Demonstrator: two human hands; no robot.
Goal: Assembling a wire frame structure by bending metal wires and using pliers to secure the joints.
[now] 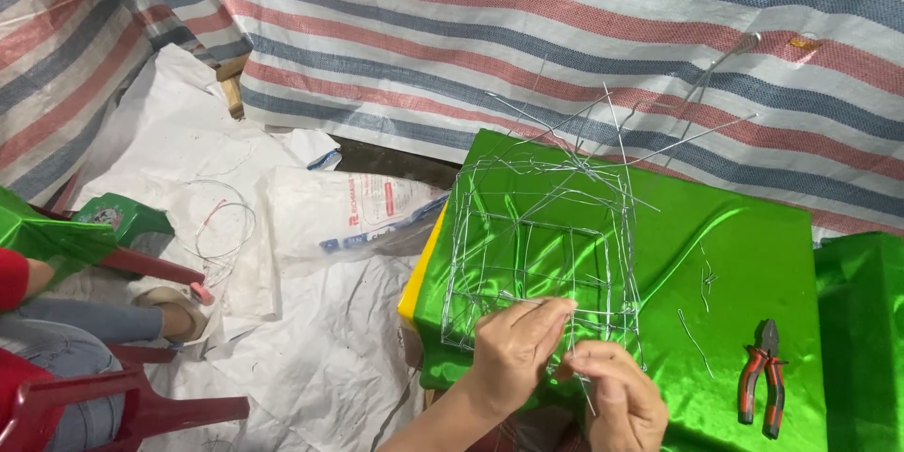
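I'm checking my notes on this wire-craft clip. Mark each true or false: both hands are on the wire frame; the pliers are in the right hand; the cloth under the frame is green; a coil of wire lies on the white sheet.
1. Left hand and right hand both touch the wire frame: true.
2. Pliers in the right hand: false, they lie on the cloth.
3. Green cloth: true.
4. Coil of wire on the white sheet: true.

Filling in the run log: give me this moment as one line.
left hand: pinching wire frame | right hand: on frame's lower edge | frame: on green cloth | pliers: lying apart, right
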